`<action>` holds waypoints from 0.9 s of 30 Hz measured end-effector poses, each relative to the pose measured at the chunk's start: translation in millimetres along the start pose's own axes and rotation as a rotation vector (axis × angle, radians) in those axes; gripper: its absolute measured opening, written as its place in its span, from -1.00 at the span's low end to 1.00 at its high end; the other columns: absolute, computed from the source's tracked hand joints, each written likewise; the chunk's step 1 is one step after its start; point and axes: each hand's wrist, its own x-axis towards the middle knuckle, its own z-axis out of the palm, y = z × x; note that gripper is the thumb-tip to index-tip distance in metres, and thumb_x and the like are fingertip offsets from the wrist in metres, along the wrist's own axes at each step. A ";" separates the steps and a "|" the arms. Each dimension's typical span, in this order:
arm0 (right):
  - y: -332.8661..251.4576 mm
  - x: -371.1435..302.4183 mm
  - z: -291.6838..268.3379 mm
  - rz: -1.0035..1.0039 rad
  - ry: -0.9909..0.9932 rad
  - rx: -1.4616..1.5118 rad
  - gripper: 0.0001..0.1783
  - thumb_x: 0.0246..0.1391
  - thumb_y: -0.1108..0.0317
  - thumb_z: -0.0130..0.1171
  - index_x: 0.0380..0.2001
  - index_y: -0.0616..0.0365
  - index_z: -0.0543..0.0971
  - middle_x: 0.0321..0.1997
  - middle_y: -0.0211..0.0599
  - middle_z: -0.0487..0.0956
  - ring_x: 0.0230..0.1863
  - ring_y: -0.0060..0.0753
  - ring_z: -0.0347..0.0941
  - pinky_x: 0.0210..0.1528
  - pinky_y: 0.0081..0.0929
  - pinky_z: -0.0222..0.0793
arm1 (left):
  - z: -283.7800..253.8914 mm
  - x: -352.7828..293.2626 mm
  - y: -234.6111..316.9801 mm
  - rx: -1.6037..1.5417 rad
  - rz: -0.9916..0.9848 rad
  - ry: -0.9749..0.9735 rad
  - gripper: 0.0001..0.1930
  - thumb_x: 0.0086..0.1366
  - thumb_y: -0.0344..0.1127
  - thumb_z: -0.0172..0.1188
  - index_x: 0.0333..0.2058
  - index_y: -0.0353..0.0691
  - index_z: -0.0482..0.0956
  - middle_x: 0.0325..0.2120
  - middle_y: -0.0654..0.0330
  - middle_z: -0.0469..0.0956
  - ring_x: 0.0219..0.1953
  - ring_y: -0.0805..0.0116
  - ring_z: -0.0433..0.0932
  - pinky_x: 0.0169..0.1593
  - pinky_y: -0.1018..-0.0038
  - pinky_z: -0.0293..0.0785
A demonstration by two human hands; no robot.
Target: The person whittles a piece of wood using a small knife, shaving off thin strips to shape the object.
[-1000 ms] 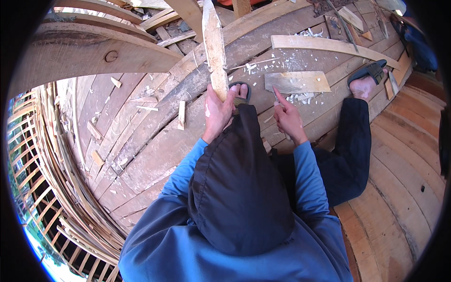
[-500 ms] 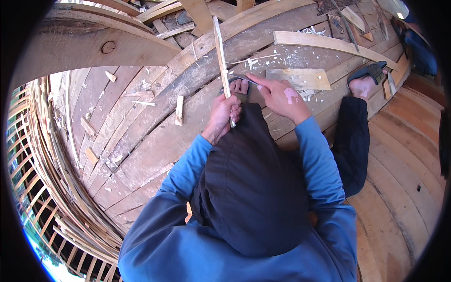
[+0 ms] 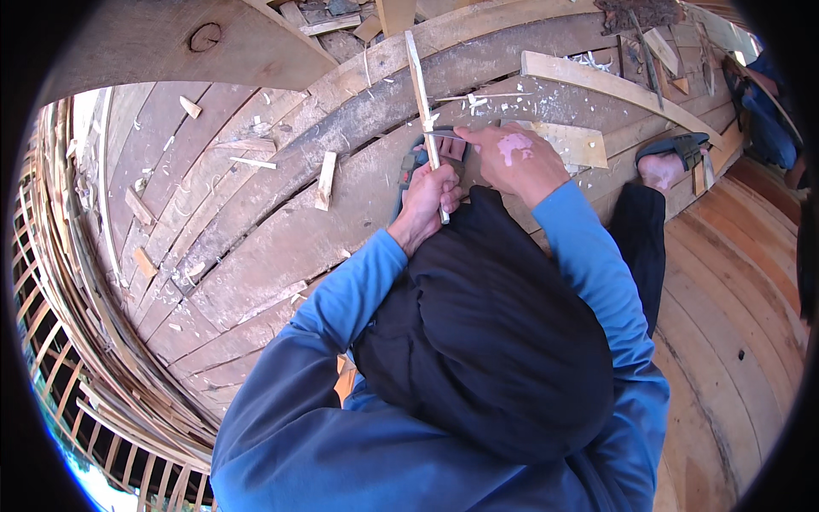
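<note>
Bright daylight; fisheye-bent edges

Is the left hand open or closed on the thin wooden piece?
Closed: the left hand curls around the thin wooden piece, whose lower end pokes out below the fist.

Left hand (image 3: 426,203) fisted (right hand (image 3: 517,162) ahead)

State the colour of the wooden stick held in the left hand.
The stick is pale tan; the head view shows it best.
</note>
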 end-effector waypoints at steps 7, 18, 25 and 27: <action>-10.2 21.8 -3.7 0.032 -0.027 -0.094 -0.58 0.37 0.09 -0.13 -0.16 0.03 0.70 -0.04 -0.15 0.68 0.04 -0.04 0.59 0.06 -0.13 0.51 | -1.2 2.9 -1.5 -0.019 -0.018 0.010 -0.79 0.32 -0.50 -0.03 -0.49 -0.05 0.26 -0.68 0.39 0.22 -0.75 0.64 0.19 -0.73 0.63 0.11; -19.9 22.6 -14.0 0.021 -0.153 -0.129 -0.60 0.28 0.18 -0.09 0.09 -0.16 0.60 0.10 -0.19 0.63 0.11 -0.03 0.56 0.16 -0.14 0.46 | -5.2 6.1 -2.2 -0.072 -0.020 0.027 -0.82 0.27 -0.54 -0.03 -0.47 -0.10 0.28 -0.67 0.34 0.24 -0.76 0.57 0.19 -0.72 0.56 0.11; -32.3 18.9 -12.0 0.012 -0.128 -0.224 -0.57 0.27 0.21 -0.05 0.13 -0.18 0.62 0.07 -0.15 0.65 0.09 -0.05 0.57 0.17 -0.13 0.42 | -7.1 10.3 -3.0 -0.047 -0.056 0.042 -0.83 0.24 -0.54 -0.03 -0.50 -0.13 0.27 -0.70 0.34 0.22 -0.77 0.56 0.17 -0.72 0.54 0.11; -29.6 18.5 -2.3 0.016 -0.067 -0.231 -0.59 0.28 0.18 -0.04 0.10 -0.17 0.63 0.04 -0.14 0.66 0.07 -0.05 0.58 0.14 -0.12 0.43 | -5.1 10.0 -2.4 -0.041 -0.063 0.050 -0.83 0.23 -0.54 -0.03 -0.51 -0.13 0.27 -0.70 0.34 0.21 -0.77 0.56 0.17 -0.72 0.54 0.11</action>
